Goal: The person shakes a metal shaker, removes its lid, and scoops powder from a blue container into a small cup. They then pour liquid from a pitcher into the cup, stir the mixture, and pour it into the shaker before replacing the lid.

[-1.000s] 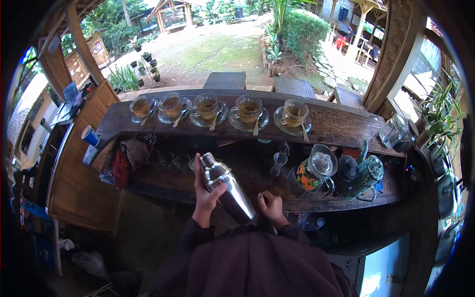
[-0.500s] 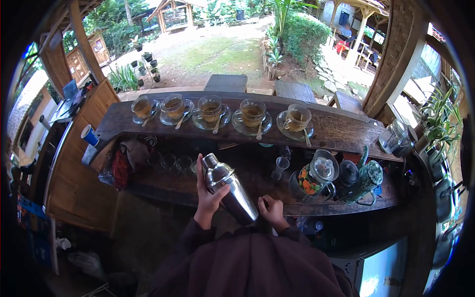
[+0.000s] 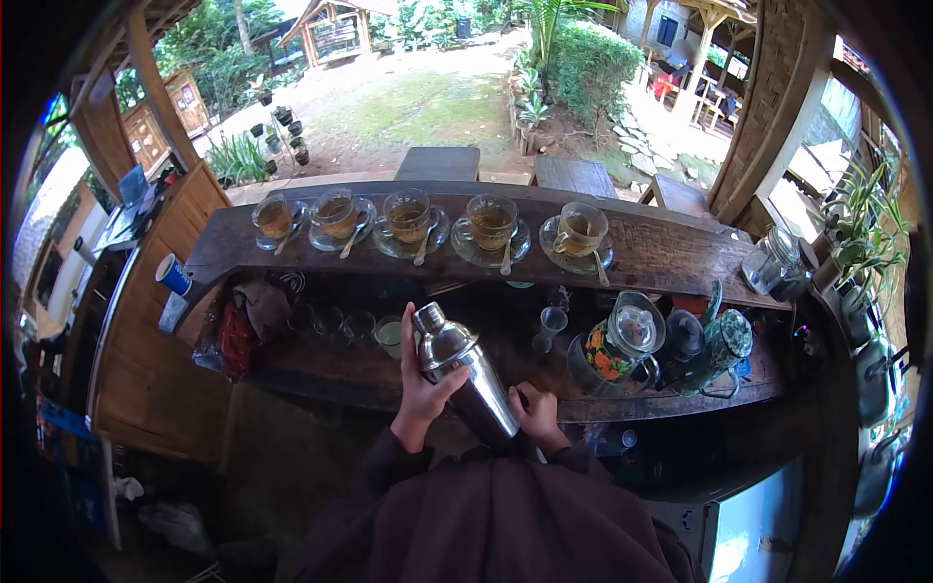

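My left hand [image 3: 424,396] is wrapped round a shiny steel cocktail shaker [image 3: 482,396], which tilts with its capped top to the upper left and its base toward my body. Beside the shaker's lower end is my right hand [image 3: 537,416], its fingers curled in; it seems to touch the steel side. Whatever those fingers hold, if anything, is hidden. A small pale tip [image 3: 540,454] shows below that hand. Behind the shaker's top, a glass with pale contents [image 3: 390,335] stands on the lower wooden shelf [image 3: 330,374].
Several glass cups of amber drink [image 3: 406,222], on saucers with spoons, line the upper counter [image 3: 671,255]. On the lower shelf are a clear hourglass-shaped glass [image 3: 550,328], a flowered glass pitcher [image 3: 607,358] and a green speckled pot [image 3: 724,345]. A paper cup [image 3: 173,275] stands at the left.
The shaker and my left hand have shifted slightly right and down, bringing the shaker's lower end against my right hand. The pale glass behind it shows more.
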Tool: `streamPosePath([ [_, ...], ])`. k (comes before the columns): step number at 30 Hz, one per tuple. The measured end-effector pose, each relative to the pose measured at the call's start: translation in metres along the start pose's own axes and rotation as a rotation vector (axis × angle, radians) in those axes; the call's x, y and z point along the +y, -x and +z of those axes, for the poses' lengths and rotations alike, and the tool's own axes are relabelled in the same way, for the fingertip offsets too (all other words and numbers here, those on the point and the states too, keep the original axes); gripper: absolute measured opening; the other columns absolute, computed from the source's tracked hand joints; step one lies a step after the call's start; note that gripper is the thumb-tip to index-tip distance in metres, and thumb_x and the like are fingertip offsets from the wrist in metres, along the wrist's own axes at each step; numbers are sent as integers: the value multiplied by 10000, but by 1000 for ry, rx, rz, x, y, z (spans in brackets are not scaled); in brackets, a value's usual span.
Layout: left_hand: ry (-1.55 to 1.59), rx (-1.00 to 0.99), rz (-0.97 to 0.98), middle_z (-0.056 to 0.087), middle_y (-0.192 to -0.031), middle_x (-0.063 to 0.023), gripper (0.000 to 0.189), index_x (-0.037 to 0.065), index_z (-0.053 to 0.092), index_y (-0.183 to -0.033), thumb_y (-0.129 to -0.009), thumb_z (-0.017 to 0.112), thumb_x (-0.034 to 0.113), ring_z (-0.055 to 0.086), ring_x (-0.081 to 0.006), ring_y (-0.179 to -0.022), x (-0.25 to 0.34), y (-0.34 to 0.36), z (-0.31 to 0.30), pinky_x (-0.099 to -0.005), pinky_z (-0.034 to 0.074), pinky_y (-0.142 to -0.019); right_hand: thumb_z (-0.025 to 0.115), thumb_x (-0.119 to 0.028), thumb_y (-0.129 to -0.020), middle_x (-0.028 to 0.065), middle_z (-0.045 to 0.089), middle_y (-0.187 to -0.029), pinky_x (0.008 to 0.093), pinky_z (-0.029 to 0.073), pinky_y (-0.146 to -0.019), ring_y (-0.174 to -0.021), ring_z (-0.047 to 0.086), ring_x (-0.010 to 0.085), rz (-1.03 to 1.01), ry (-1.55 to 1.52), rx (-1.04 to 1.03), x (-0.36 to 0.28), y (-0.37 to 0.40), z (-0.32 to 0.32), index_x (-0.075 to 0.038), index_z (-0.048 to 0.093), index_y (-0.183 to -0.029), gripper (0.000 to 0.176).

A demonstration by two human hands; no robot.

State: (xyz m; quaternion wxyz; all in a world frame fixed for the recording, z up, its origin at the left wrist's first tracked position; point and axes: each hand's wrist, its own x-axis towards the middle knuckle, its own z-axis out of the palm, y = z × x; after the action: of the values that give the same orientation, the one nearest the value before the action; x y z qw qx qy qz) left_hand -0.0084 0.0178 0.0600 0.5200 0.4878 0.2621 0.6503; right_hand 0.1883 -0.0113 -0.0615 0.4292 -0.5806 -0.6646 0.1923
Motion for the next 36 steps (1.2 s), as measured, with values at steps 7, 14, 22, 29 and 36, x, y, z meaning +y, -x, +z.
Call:
streamPosePath([
  [7, -28, -43, -140, 531, -1125, -90, 1052, 120, 56, -1474, -682, 741, 19, 564, -173, -1002, -34, 28, 12, -343, 473, -878, 622, -210, -827, 154, 549, -529, 395, 448, -464, -487, 579, 328, -8, -10, 14, 13, 3, 5, -58, 608, -715, 190],
  [14, 48, 63, -66, 553, -1100, -126, 1039, 152, 21, -1473, -708, 709, 6, 600, -202, -956, -2, 2, -7, -365, 499, -853, 611, -179, -845, 155, 530, -528, 334, 389, -432, -416, 524, 247, -3, -9, 13, 6, 2, 5, -26, 607, -726, 194],
  [22, 40, 11, -213, 509, -1170, -101, 1035, 131, 72, -1476, -694, 744, 42, 563, -177, -1002, -35, 30, -2, -342, 479, -866, 599, -169, -848, 151, 527, -523, 347, 385, -427, -415, 522, 263, -46, 20, 49, 6, 2, 4, -26, 602, -711, 197],
  [29, 43, 71, -65, 545, -1101, -121, 1011, 138, 27, -1473, -717, 685, 5, 595, -199, -947, 3, 3, -15, -348, 501, -840, 604, -178, -842, 159, 530, -532, 357, 388, -429, -435, 540, 291, 18, -32, 36, 0, 0, 2, -28, 597, -698, 208],
  [36, -21, -18, -208, 525, -1143, -93, 1019, 128, 61, -1476, -705, 717, 12, 571, -171, -990, -42, 42, -10, -339, 473, -871, 604, -189, -842, 167, 531, -532, 362, 388, -430, -438, 543, 300, 2, -11, 32, 0, 1, 1, -30, 595, -695, 217],
])
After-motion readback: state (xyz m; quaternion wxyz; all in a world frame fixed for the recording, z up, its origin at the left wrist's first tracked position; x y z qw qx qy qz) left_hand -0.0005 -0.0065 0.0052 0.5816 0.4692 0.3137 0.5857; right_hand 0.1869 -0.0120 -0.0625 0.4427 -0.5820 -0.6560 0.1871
